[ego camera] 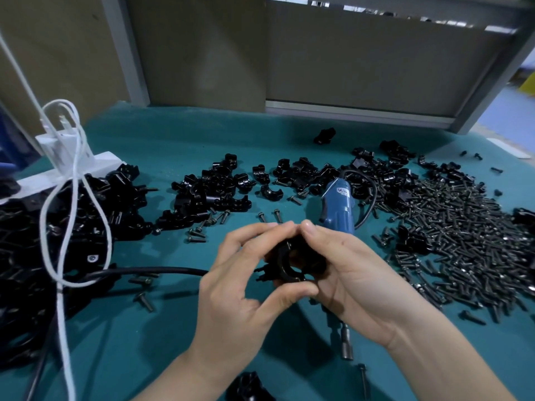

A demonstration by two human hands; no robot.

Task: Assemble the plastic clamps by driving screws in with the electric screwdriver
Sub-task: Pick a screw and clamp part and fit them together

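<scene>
Both hands hold one black plastic clamp [291, 263] above the table's middle. My left hand [243, 282] grips its left side between thumb and fingers, and my right hand [353, 273] closes on its right side. Two screw ends stick out of the clamp toward the left. The blue electric screwdriver [338, 205] lies on the table behind and under my right hand, its metal bit [346, 344] pointing toward me. A big heap of dark screws [463, 233] covers the right of the table. Loose black clamp halves [214, 192] lie in piles behind my hands.
A heap of black clamps [58, 241] fills the left, with a white cable [73, 180] looped over it and a white power strip [72, 166] behind. The screwdriver's black cord [162, 270] runs left across the green mat [144, 328]. Another clamp [249, 386] sits at the near edge.
</scene>
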